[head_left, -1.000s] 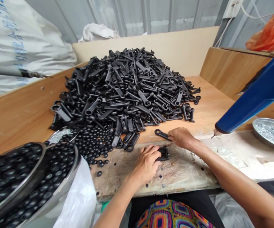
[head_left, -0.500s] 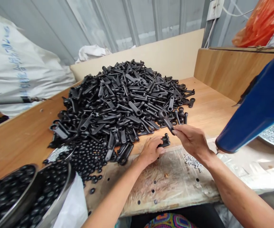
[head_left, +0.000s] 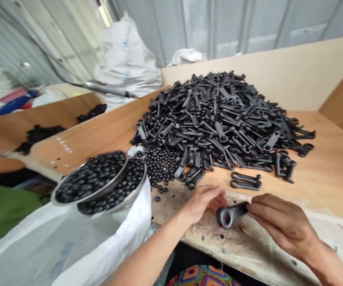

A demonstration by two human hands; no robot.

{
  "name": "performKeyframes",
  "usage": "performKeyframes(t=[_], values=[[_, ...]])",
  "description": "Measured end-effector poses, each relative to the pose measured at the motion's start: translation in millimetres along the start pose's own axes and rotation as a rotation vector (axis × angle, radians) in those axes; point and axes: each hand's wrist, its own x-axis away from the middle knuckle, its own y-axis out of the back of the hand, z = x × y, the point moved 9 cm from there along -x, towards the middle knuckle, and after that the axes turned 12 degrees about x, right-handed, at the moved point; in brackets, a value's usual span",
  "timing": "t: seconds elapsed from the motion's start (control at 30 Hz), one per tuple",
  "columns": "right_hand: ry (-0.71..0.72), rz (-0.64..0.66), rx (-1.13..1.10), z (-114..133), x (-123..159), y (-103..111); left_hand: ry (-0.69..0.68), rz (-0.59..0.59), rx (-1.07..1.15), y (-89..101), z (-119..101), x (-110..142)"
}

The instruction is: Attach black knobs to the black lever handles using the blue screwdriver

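Pinching a black metal link (head_left: 230,214) firmly by its shaft, the right hand (head_left: 281,226) keeps its ring end clear over a worn plywood board (head_left: 249,254). The left hand (head_left: 203,204) lies close, fingers together, contact unclear. Beyond lie a heap of matching links (head_left: 213,119) and steel bowls (head_left: 91,194) of black beads.

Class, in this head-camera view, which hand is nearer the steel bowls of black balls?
Left: the left hand lies just right of the steel bowls. The right hand is farther right, beyond the left hand.
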Motion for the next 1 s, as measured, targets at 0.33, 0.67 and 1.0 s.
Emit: performKeyframes(t=[0.33, 0.67, 1.0], values=[[0.167, 0.368, -0.155, 88, -76, -85, 0.229, 0.057, 1.085, 2.0, 50, 97], [-0.153, 0.73, 0.162, 86, -143, -228, 0.025, -0.25, 1.189, 71.9, 72, 166], [-0.334, 0.643, -0.264, 69, -127, -192, -0.011, -0.543, 0.73, 103.0, 53, 160]])
